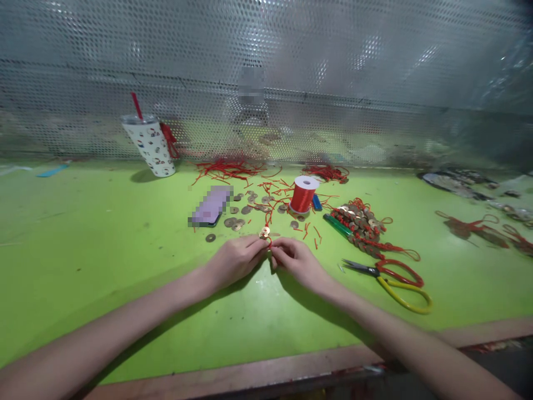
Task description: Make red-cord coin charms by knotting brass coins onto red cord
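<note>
My left hand (239, 257) and my right hand (297, 261) meet over the middle of the green table, both with fingers pinched. Between them runs a red cord (270, 242), bent in a small loop at the fingertips. A brass-coloured coin (265, 231) on this cord shows just above my left fingers; more of it may be hidden behind them. Beyond my hands lie several loose coins (234, 222) with square holes. A spool of red cord (303, 195) stands upright behind my right hand. Scissors (381, 273) with one red and one yellow handle rest to the right.
A heap of coins strung on red cord (362, 225) lies at right beside a green lighter-like object (338, 226). A phone (211, 205) and a patterned tumbler (152, 145) with straw are at left. Red cord lengths (227, 169) lie before the perforated metal panel (200, 105).
</note>
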Available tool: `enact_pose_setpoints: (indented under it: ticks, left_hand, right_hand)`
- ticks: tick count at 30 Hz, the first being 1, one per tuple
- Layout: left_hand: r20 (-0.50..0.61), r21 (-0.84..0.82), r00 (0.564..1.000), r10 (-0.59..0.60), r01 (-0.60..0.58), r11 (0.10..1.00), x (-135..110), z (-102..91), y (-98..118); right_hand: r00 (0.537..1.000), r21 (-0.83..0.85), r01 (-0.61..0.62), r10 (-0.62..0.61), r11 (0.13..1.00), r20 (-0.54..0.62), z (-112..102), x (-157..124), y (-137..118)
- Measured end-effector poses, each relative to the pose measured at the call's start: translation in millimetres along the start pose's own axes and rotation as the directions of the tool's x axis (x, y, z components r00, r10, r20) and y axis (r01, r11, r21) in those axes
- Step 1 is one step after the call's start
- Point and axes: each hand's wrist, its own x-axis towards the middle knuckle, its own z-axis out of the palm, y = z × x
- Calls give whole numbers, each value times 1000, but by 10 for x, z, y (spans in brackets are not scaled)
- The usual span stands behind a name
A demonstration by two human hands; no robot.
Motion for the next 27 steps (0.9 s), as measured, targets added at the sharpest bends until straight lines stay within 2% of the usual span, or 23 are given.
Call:
enact_pose_setpoints:
  ticks: [4, 11, 15, 20, 24, 27]
  left_hand:
    - [8, -50, 999, -48, 49, 998, 12, -32, 37]
    - [101, -164, 987, -127, 142, 976, 27, -79, 50]
    - [85, -80, 993, -85, 92, 993, 9, -49, 26]
    - [57, 22, 998, -7, 6, 1000, -11, -20, 16]
    - [16, 90, 997, 79, -80, 993, -6, -26, -3]
    - [4, 125, 991, 136, -135, 983, 0, -29, -15]
  right_hand:
    - [994, -187, 64, -80, 980, -77, 12, -39, 1]
    - [977, -339, 171, -204, 925, -63, -6, -53, 21]
    - [940, -523, 237, -329, 819, -88, -8, -63, 38]
    - [906, -609, 275, -412, 744, -94, -34, -65, -4]
    - [887, -585, 359, -460, 727, -27, -68, -45, -34]
    - [894, -550, 370, -447, 749, -7, -92, -8, 4]
